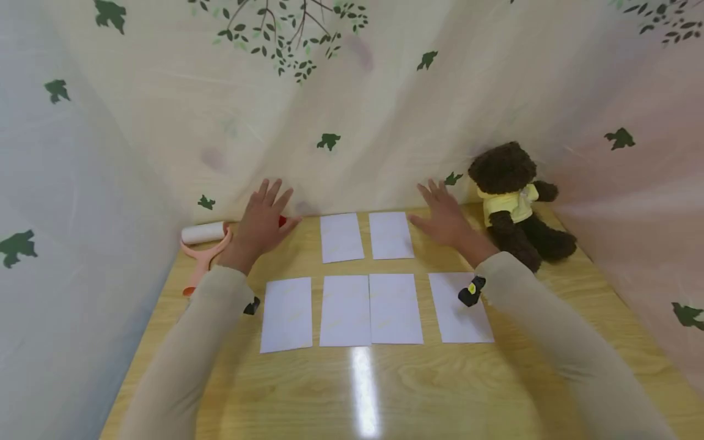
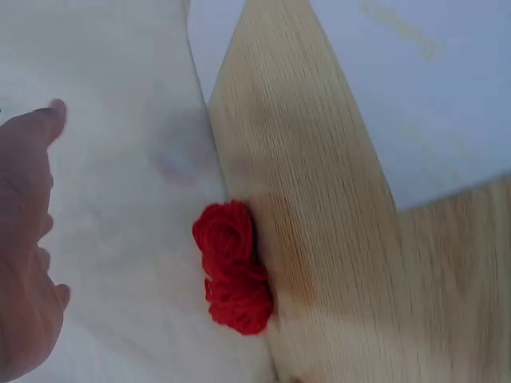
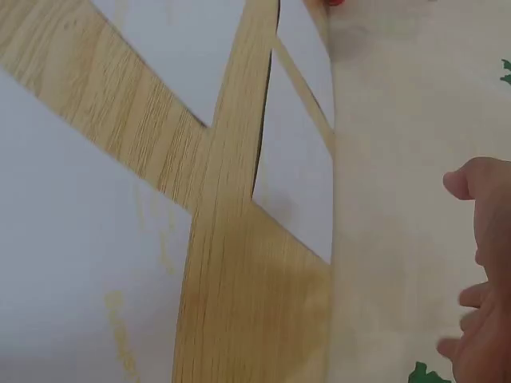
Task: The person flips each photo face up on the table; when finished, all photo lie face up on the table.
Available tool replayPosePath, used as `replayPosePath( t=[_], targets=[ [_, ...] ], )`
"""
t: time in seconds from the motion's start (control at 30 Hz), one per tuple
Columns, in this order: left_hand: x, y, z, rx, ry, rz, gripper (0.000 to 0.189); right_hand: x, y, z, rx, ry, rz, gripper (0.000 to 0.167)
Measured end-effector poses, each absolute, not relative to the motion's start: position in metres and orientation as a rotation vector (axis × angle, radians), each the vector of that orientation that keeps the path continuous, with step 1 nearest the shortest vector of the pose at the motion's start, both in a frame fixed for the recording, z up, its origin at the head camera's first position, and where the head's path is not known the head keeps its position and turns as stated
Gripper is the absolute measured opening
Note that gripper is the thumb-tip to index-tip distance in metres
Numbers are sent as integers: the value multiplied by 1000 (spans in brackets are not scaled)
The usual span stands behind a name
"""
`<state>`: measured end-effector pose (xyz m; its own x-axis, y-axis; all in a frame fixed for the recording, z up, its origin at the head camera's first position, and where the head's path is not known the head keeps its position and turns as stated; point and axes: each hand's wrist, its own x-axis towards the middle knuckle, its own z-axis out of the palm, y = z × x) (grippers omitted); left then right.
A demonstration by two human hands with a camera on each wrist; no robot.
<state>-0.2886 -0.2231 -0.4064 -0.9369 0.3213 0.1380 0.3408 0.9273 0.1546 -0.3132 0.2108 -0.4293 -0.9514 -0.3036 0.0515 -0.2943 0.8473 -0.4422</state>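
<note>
In the head view my left hand is spread with fingers apart near the table's back edge, holding nothing. A bundle of red yarn lies at the foot of the cloth wall beside it, mostly hidden behind that hand in the head view. My right hand, its fingers also extended, is just right of the back row's right white sheet. Left of that lies another white sheet. Several more form a front row, among them a left sheet and a right sheet, partly under my right wrist.
A lint roller with a pink handle lies at the back left, beyond my left wrist. A dark brown teddy bear in a yellow shirt sits at the back right. Patterned cloth walls in the wooden table.
</note>
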Motion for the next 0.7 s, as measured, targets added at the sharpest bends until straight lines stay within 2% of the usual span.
replayPosePath(
  t=[0.17,0.27,0.5,0.7],
  targets=[
    [-283,-209,-413,-608,-3024,-383,67,-312,184,-424,-479,2823,-1076,50],
    [-279,-199,-416,-643,-3096,-452,61,-317,164,-422,-469,2813,-1074,40],
    [-273,-181,-429,-716,-3241,-543,50,-333,114,-429,-495,2692,-854,49],
    [-271,-167,-442,-595,-3341,-539,56,-346,86,-441,-384,2566,-791,75]
  ],
)
